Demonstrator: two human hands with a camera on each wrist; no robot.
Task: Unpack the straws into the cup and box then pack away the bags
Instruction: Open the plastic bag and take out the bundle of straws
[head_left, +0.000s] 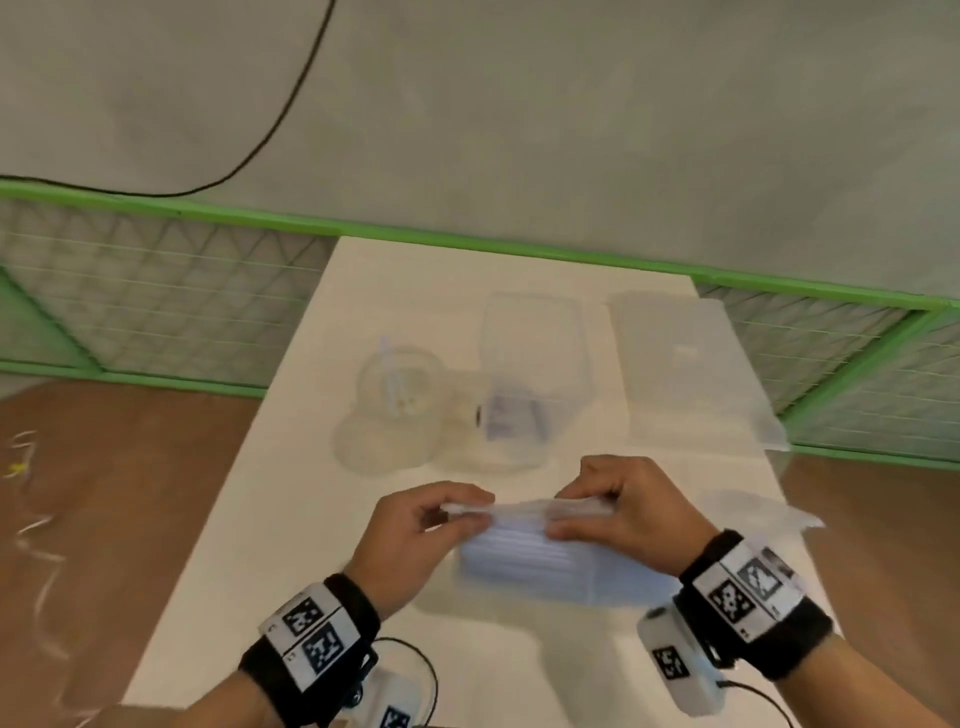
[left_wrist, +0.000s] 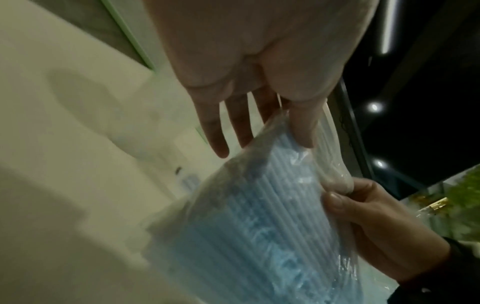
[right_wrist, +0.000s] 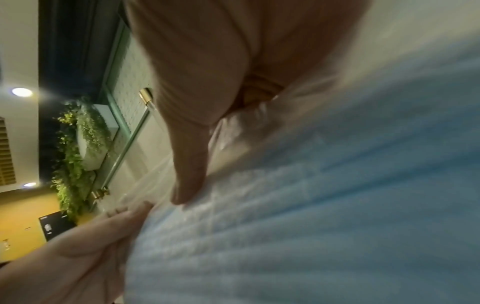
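Both hands are on the bag of straws (head_left: 524, 551) at the near end of the white bench (head_left: 291, 519). The left hand (head_left: 415, 525) pinches the bag's top edge with its fingers (left_wrist: 302, 127) clamped on the plastic, and the right hand (head_left: 623, 506) grips that same edge just beside it. The pale blue straws (left_wrist: 259, 216) sit packed inside, below the fingers. Beyond the fingers stand a clear cup (head_left: 395, 405) and a clear box (head_left: 524, 374), pretty blurry.
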